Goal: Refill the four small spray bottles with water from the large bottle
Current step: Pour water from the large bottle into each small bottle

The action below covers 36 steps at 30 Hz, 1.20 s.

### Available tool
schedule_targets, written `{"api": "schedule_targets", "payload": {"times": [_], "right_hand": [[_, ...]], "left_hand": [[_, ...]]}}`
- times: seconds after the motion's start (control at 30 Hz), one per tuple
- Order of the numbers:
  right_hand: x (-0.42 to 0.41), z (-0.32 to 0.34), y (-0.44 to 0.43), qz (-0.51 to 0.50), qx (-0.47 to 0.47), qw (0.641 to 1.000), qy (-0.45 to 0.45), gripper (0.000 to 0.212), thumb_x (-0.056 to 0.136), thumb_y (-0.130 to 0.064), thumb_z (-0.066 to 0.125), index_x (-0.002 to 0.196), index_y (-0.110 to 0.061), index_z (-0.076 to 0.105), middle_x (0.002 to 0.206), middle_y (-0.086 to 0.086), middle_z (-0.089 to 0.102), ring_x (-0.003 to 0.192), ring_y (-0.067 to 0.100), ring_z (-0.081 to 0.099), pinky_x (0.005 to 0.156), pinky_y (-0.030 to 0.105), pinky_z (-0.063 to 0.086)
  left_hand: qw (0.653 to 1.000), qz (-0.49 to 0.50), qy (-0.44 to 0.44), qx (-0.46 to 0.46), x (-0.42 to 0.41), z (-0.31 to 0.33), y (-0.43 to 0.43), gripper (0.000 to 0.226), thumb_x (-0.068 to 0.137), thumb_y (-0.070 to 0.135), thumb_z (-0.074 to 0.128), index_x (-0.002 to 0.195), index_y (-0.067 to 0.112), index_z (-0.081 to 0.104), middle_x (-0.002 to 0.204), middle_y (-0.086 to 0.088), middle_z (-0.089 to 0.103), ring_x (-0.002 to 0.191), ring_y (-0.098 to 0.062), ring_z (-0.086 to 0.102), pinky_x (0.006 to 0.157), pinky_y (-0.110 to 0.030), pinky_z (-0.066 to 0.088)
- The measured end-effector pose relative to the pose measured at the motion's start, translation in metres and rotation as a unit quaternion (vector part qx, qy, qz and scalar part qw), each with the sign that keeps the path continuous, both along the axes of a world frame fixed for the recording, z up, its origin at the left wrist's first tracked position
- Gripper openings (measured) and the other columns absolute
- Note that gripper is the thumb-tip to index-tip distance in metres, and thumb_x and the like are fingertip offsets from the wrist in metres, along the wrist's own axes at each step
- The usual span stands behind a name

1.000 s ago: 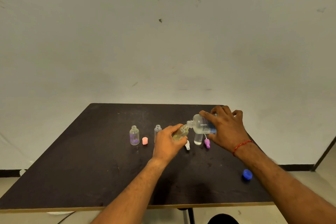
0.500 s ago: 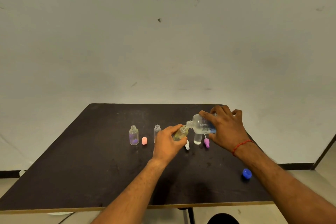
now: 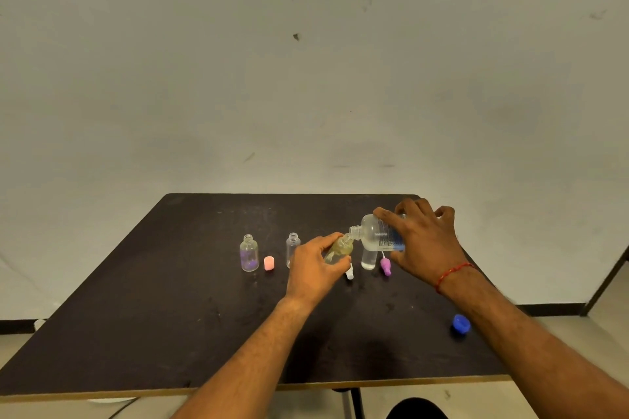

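Both forearms reach in from the near edge, bare to the elbow. The left hand (image 3: 315, 264) sits near centre, back of the hand up, thumb and fingers curled closed around a small item, wrist straight. The right hand (image 3: 420, 238) is farther and to the right, palm down, fingers spread and clamped over what it holds, a red thread (image 3: 452, 273) circling its wrist.
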State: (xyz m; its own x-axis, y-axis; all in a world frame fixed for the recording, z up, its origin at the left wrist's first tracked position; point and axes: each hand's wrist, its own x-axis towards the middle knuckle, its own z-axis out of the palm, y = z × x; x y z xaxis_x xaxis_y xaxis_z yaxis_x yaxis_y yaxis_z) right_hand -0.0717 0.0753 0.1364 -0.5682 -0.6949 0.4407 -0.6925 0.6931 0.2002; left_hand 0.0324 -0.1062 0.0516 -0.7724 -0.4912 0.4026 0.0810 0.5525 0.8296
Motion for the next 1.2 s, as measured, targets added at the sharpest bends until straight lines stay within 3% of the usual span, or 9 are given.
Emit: {"api": "schedule_targets", "payload": {"times": [0.17,0.3,0.5,0.63,0.8,1.0,1.2], "right_hand": [[0.002,-0.009,0.004,-0.016,-0.003,0.999,-0.038,0.077,0.078,-0.056,0.067,0.144,-0.039,0.03,0.128,-0.005,0.052,0.119,0.018,0.047,0.099,0.046,0.031],[0.002,-0.021,0.007,-0.021,-0.043,0.996,-0.076,0.068,0.076,-0.064,0.062,0.134,-0.039,0.035,0.118,-0.011,0.06,0.105,0.013,0.058,0.094,0.044,0.03],[-0.002,-0.035,0.023,-0.05,-0.115,0.983,-0.135,0.066,0.072,-0.072,0.06,0.125,-0.039,0.038,0.111,-0.015,0.062,0.094,0.01,0.06,0.087,0.039,0.032],[0.001,-0.039,0.029,-0.063,-0.149,0.972,-0.171,0.066,0.07,-0.07,0.064,0.123,-0.039,0.041,0.105,-0.017,0.062,0.091,0.008,0.06,0.086,0.037,0.032],[0.002,-0.046,0.036,-0.077,-0.179,0.961,-0.196,0.065,0.067,-0.07,0.065,0.121,-0.04,0.041,0.098,-0.019,0.061,0.088,0.007,0.059,0.087,0.038,0.034],[-0.002,-0.049,0.042,-0.077,-0.192,0.956,-0.209,0.068,0.069,-0.07,0.066,0.124,-0.04,0.041,0.104,-0.017,0.063,0.092,0.008,0.061,0.089,0.038,0.034],[-0.005,-0.048,0.043,-0.072,-0.198,0.954,-0.212,0.073,0.069,-0.07,0.067,0.128,-0.037,0.04,0.112,-0.015,0.062,0.098,0.01,0.06,0.091,0.037,0.034]], "left_hand": [[1.0,-0.018,0.005,0.014,-0.005,-0.001,0.0,0.047,0.087,0.023,0.079,0.131,0.022,0.066,0.116,0.018,0.068,0.104,0.008,0.063,0.082,0.002,0.043],[0.999,-0.036,0.01,0.026,-0.009,-0.001,-0.002,0.041,0.088,0.023,0.077,0.128,0.025,0.066,0.108,0.02,0.07,0.104,0.01,0.062,0.083,-0.001,0.043],[0.999,-0.009,-0.027,0.021,-0.026,-0.006,-0.012,0.044,0.085,0.028,0.081,0.126,0.026,0.065,0.114,0.015,0.071,0.108,-0.001,0.064,0.093,-0.013,0.048],[0.997,0.031,-0.067,0.022,-0.042,-0.012,-0.021,0.042,0.084,0.026,0.082,0.122,0.022,0.065,0.111,0.008,0.071,0.103,-0.006,0.065,0.09,-0.018,0.051],[0.991,0.054,-0.115,0.039,-0.058,-0.028,-0.031,0.038,0.081,0.023,0.085,0.114,0.023,0.065,0.106,0.004,0.072,0.1,-0.011,0.068,0.094,-0.035,0.058],[0.986,0.077,-0.149,0.016,-0.068,-0.035,-0.032,0.032,0.084,0.019,0.082,0.112,0.021,0.067,0.1,0.005,0.071,0.094,-0.011,0.067,0.089,-0.027,0.055],[0.983,0.088,-0.161,0.002,-0.074,-0.035,-0.034,0.031,0.087,0.018,0.078,0.115,0.018,0.067,0.104,0.001,0.071,0.098,-0.016,0.067,0.092,-0.03,0.053]]}}
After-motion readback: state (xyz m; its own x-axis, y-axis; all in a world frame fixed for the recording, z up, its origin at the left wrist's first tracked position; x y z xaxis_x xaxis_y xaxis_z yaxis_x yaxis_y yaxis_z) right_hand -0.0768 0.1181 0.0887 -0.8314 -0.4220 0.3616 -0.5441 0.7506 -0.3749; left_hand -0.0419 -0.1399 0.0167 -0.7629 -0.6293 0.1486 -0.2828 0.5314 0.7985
